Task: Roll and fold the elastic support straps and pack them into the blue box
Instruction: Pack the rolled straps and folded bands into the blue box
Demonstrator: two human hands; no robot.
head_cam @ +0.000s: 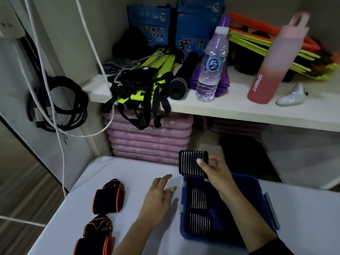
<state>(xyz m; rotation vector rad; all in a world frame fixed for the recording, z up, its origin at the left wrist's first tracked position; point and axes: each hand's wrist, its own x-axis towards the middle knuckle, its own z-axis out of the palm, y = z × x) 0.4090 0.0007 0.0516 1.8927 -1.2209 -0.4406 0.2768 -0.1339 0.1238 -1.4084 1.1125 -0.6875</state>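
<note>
Two "LUCKY STAR" boxes [195,24] above; right grip [213,168] around rolled strap [192,162], left grip [160,192] open, empty.

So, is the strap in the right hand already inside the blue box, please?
Not yet: the right hand holds the rolled strap above the blue box's far rim.

A white shelf [230,105] is seen at the far side. On it, from left to right, are placed yellow-green straps [147,80], a black roller [181,80], a clear water bottle [211,67] and a pink bottle [276,59]. Pink mats [149,138] are stacked beneath. Black cables [58,103] are hung at the left.
</note>
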